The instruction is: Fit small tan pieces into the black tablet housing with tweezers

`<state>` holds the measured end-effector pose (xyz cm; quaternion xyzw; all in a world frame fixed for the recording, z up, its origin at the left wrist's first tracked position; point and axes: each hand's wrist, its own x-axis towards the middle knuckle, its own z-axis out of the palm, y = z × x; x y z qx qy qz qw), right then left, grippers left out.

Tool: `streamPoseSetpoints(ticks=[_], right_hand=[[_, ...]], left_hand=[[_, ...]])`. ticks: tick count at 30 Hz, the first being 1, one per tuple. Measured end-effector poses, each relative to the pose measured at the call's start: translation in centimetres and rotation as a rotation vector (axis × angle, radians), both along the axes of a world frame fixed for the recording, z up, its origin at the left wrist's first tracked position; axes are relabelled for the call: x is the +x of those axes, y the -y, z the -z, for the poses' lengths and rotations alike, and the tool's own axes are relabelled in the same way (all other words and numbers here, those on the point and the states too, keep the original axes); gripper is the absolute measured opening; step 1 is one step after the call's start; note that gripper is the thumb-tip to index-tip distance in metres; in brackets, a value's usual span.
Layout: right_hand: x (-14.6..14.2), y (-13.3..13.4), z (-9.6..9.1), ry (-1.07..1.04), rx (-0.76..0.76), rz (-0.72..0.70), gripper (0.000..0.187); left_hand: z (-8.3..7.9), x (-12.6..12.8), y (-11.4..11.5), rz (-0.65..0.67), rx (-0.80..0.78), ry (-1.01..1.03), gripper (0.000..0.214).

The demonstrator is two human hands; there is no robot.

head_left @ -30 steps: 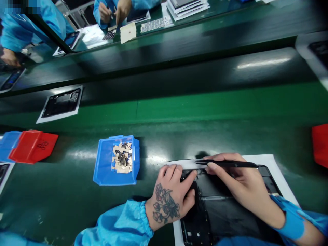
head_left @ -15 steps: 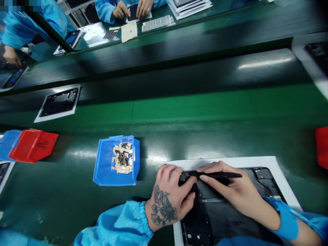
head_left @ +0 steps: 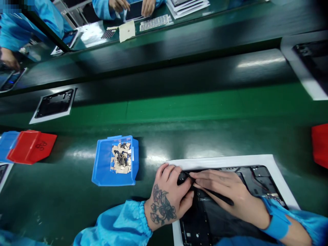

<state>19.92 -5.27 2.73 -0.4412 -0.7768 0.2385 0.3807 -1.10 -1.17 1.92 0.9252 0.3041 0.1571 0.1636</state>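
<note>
An open black device chassis [head_left: 225, 218] lies on a white sheet [head_left: 230, 160] at the near edge of the green bench. My left hand [head_left: 167, 196], tattooed on its back, rests curled on the chassis's top-left corner, fingers pressed down there. My right hand [head_left: 230, 193] pinches black tweezers [head_left: 210, 191], whose tip points left to that same corner right beside my left fingertips. Whatever the tip touches is too small to make out.
A blue bin [head_left: 115, 160] of small tan and dark parts sits left of my hands. Red and blue bins [head_left: 30, 145] lie far left, another red bin [head_left: 320, 143] far right. More chassis on white sheets [head_left: 52, 104] ride the belt. Other people's hands [head_left: 130, 5] work across it.
My right hand has swung the tweezers from lying flat along the chassis's top edge to angling down-left, tip at the corner. My left fingers have curled tighter there. The belt items drifted left.
</note>
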Motion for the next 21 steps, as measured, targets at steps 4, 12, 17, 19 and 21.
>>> streamPoseSetpoints(ticks=[4,12,17,19,21], right_hand=[[-0.3,-0.3,-0.1,-0.165,-0.268,0.115,0.008],[0.1,-1.4,-0.6,-0.647,-0.596,0.554,0.028],[-1.0,0.3,-1.8,-0.644,-0.468,0.439,0.013],[-2.1,1.4,-1.9,-0.549,-0.333,0.325,0.007],[-3.1,2.4,-1.8,-0.465,-0.203,0.221,0.013]], left_hand=[[-0.2,0.1,-0.1,0.000,-0.009,-0.013,0.030],[-1.0,-0.4,-0.9,-0.015,-0.187,0.166,0.029],[0.0,0.7,-2.6,-0.181,-0.121,0.019,0.028],[0.3,1.7,-3.3,-0.157,-0.065,-0.117,0.025],[0.5,2.7,-3.8,-0.138,-0.021,-0.161,0.014]])
